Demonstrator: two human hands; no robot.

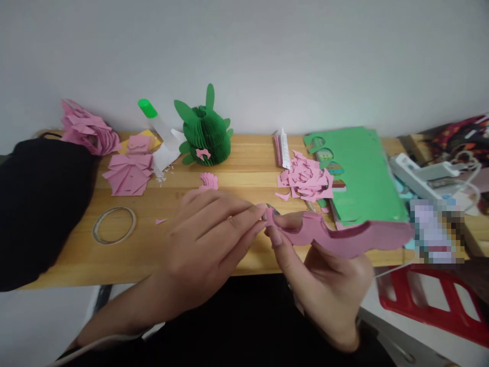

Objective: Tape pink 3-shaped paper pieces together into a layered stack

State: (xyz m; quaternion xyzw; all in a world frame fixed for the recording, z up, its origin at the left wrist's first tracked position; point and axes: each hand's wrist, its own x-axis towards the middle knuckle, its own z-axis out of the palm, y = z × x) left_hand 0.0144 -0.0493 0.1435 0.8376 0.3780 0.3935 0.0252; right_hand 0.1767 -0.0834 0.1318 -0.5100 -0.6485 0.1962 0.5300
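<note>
A pink paper strip, folded in layers with a wavy cut edge, is held above the table's front edge. My left hand pinches its narrow left end between closed fingertips. Thumb and fingers of my right hand grip the strip close to that end, while its longer part extends rightward over the hand. A small dark tip shows behind the strip near the fingertips; I cannot make out what it is. Just beyond my left hand lies a small scalloped pink paper piece.
A green paper honeycomb figure stands at the back. Pink scraps lie beside green card sheets. Leftward are a tape roll, a green-capped glue stick, folded pink paper and a black cloth item. A white power strip is rightward.
</note>
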